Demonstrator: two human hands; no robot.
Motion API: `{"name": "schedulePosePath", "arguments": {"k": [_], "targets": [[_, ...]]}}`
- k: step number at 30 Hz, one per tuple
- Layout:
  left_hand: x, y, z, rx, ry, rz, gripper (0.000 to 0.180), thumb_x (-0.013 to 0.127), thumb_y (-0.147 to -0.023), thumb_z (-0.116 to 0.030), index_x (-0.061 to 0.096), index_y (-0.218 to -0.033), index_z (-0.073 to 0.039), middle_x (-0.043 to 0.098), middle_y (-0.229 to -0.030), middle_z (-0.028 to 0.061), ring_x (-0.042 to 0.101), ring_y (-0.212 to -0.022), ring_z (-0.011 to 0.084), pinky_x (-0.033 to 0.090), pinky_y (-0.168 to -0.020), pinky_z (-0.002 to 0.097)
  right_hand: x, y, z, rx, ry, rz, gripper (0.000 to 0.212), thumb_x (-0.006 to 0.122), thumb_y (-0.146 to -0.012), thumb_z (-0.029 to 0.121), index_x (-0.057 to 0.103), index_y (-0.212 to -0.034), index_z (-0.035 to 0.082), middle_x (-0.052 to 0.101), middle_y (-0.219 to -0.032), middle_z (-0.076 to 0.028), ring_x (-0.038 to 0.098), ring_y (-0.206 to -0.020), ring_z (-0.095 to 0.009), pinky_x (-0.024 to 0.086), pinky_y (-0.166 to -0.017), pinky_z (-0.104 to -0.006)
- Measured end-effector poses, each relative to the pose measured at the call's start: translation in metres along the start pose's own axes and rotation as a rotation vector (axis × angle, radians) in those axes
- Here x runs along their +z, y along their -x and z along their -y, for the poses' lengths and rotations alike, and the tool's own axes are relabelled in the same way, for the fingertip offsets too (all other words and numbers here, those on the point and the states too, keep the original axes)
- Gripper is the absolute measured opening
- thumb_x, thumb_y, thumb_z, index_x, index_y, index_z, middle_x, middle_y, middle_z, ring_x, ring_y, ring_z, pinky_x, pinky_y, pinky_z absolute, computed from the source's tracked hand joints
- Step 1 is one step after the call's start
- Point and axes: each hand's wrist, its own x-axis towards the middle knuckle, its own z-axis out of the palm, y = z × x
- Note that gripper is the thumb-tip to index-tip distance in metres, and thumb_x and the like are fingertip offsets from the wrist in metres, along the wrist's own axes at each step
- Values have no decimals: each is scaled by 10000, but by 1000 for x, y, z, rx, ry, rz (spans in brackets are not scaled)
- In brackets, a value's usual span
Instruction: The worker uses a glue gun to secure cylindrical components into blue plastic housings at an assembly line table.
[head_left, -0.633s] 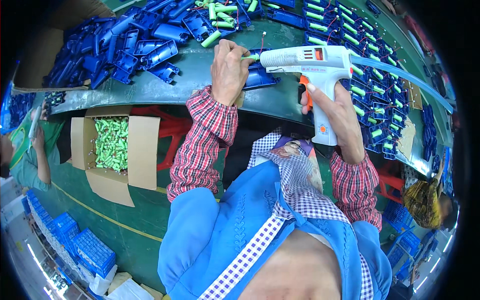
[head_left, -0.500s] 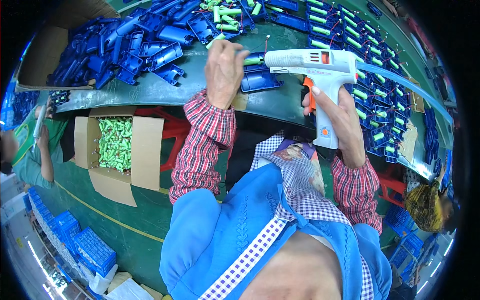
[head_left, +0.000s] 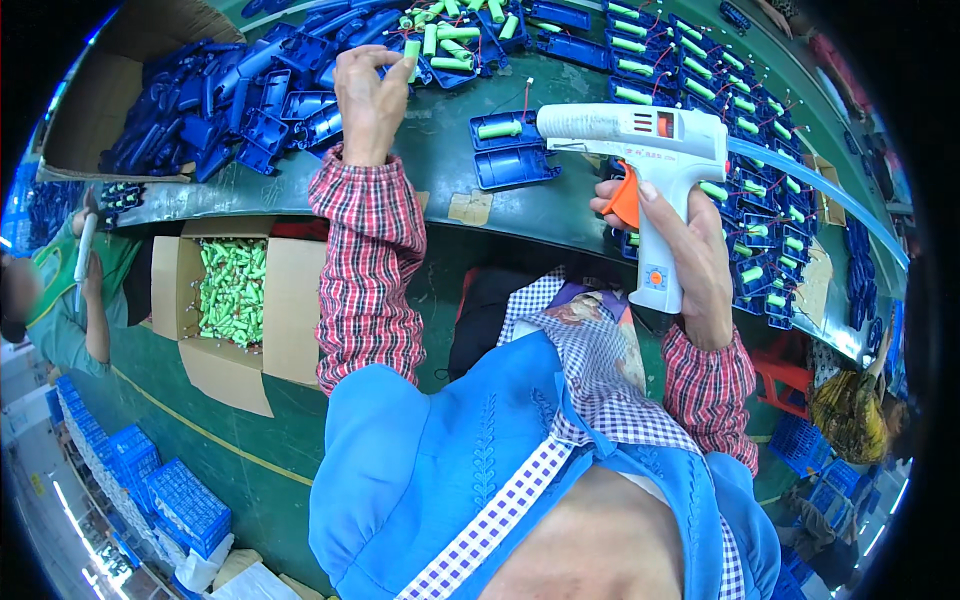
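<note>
My left hand (head_left: 370,105) is over the edge of the blue casing pile, fingers curled. A green battery cell (head_left: 411,62) stands upright at its thumb and fingertips and appears pinched there; the fingers partly hide the contact. My right hand (head_left: 690,240) grips a white glue gun (head_left: 665,150) by its handle, with fingers at the orange trigger (head_left: 625,200). A long translucent blue glue stick (head_left: 820,190) trails from the gun's back. By the nozzle lie two blue casing halves (head_left: 515,168); the farther one holds a green cell (head_left: 500,130) with a red wire sticking up.
Loose blue casings (head_left: 260,95) heap at the far left, beside a tipped cardboard box (head_left: 90,110). Rows of casings with green cells (head_left: 690,85) fill the bench's right side. Below the bench, left, an open carton (head_left: 290,300) holds many cells. A co-worker (head_left: 75,290) sits far left.
My left hand has moved left and farther away, from beside the casing halves to the pile. The glue gun has shifted slightly right and nearer, still in my right hand.
</note>
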Motion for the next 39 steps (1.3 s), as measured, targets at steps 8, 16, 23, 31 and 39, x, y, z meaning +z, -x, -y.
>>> {"name": "schedulePosePath", "arguments": {"k": [8, 16, 23, 31, 39], "targets": [[-24, 67, -40, 21, -233, 176, 106, 645, -819, -30, 587, -895, 15, 623, -840, 164, 601, -849, 339, 468, -709, 429, 6, 9, -5, 33, -12, 63, 387, 576, -963, 231, 509, -1202, -66, 656, -1023, -173, 667, -925, -221, 541, -826, -311], [-16, 96, -40, -76, -112, 94, 175, 674, -804, 18, 602, -963, 25, 606, -833, 172, 616, -809, 331, 491, -690, 404, 8, 3, -23, 50, 166, 115, 361, 589, -946, 290, 562, -1086, -41, 666, -923, -109, 653, -827, -166, 510, -728, -310], [-15, 99, -32, 18, -225, 82, 139, 685, -810, -23, 637, -924, 40, 613, -852, 179, 610, -769, 321, 490, -667, 393, 6, 9, -20, 89, 197, 118, 343, 586, -948, 282, 564, -1081, -34, 658, -889, -99, 651, -782, -158, 508, -711, -291], [-24, 93, -52, -163, 112, 120, 142, 676, -841, -66, 661, -957, 16, 614, -895, 120, 618, -777, 231, 503, -645, 322, -6, 17, -14, 59, 141, 3, 328, 578, -962, 258, 551, -1114, -32, 660, -893, -101, 656, -785, -160, 515, -706, -286], [-14, 90, -85, -16, 106, 217, 142, 699, -781, -37, 676, -919, -11, 606, -966, 146, 567, -920, 314, 463, -769, 394, -9, 16, -16, 130, 218, 16, 339, 585, -950, 278, 553, -1091, -27, 652, -866, -98, 645, -752, -153, 507, -666, -280]]}}
